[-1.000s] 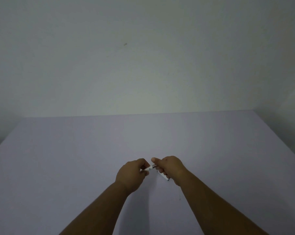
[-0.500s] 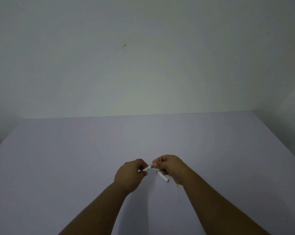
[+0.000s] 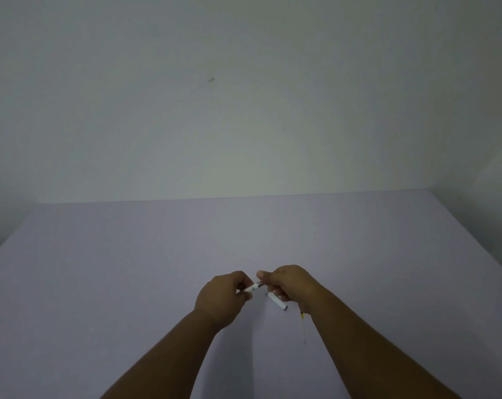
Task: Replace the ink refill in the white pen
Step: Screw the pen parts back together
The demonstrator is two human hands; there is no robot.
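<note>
Nearest to you, your two bare forearms rise from the bottom edge and converge toward the middle of the lilac table (image 3: 128, 269). Just left of your right wrist, a thin clear ink refill (image 3: 303, 326) with a yellow end lies on the tabletop, its length running roughly from 12 to 6 o'clock; its upper end disappears under the wrist.

A little farther out, your left hand (image 3: 221, 298) is curled closed around one piece of the white pen (image 3: 251, 288), pinching it between thumb and fingers. That piece points toward 2 o'clock, where its metallic end meets the fingertips of your right hand (image 3: 290, 283). The right hand grips that end and also holds a second white piece (image 3: 277, 301), a short tube with a dark metal ring, which sticks out below the palm toward 4 o'clock. The hands sit close together, joined only through the pen. Whether the metallic end is screwed on or loose cannot be told.

Beyond the hands the tabletop stretches bare to its far edge at 12 o'clock, meeting a plain pale wall (image 3: 244, 96) with a small dark mark high on it.
</note>
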